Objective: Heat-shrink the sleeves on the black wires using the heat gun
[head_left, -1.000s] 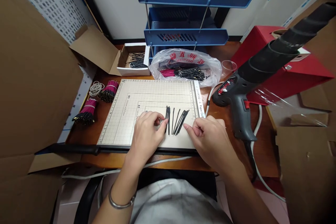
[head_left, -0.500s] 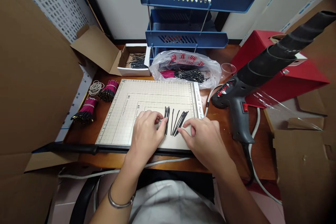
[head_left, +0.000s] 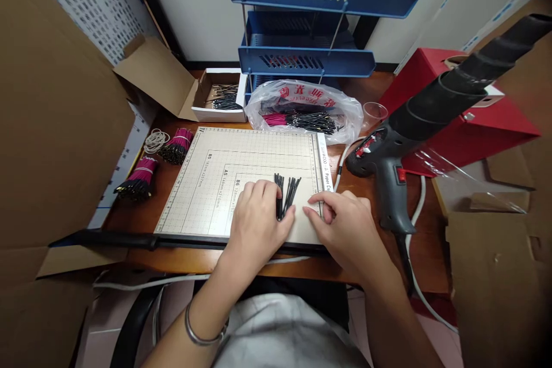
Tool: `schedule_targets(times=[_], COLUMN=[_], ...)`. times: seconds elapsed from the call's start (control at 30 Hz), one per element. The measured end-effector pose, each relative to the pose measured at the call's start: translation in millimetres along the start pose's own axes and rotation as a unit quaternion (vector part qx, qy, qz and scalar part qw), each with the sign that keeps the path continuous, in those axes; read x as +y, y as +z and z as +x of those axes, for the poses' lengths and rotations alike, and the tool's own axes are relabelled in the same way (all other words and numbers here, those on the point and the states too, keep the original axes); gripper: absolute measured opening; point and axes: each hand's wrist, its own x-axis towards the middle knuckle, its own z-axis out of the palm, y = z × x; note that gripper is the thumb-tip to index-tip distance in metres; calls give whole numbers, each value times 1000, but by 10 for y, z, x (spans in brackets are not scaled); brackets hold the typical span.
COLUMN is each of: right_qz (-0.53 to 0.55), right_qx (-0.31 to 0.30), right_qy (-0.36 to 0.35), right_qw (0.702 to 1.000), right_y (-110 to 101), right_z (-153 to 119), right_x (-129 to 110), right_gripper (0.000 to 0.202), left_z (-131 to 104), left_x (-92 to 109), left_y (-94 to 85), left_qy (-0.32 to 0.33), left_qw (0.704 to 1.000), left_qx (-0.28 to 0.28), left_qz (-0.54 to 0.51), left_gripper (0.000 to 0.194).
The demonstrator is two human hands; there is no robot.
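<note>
**The sticks lie between your hands**

Your left hand is at the left side of the sticks; whether its grip is clamped on them I cannot tell, because the hand hides its fingertips. Your right hand is near, its grip apart and holding nothing. The sticks rest on the board in two groups, which spread at their far ends. The step seems to be gathering them; the next move perhaps calls for a light push from the right, to make them parallel. Behind the board are the bag and the box.
</note>
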Motion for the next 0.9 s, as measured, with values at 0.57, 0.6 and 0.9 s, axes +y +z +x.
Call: schedule_targets(times=[0.57,0.6,0.9], right_qz=[47,51,33], right_qx=[8,11,3], right_qy=[13,17,-16], right_qw=[999,999,999], right_y=[-69,-70,-26], right_z=[38,35,88], right_x=[-57,-54,-3], right_gripper=[51,49,13], left_z=[134,131,98], left_x=[-362,-359,-328], left_y=[-105,-104,-149], left_qy=[2,3,16], left_qw=[998,998,994], left_qx=[6,2,-34], left_qz=[-62,-68,-101], left_gripper=[16,15,11])
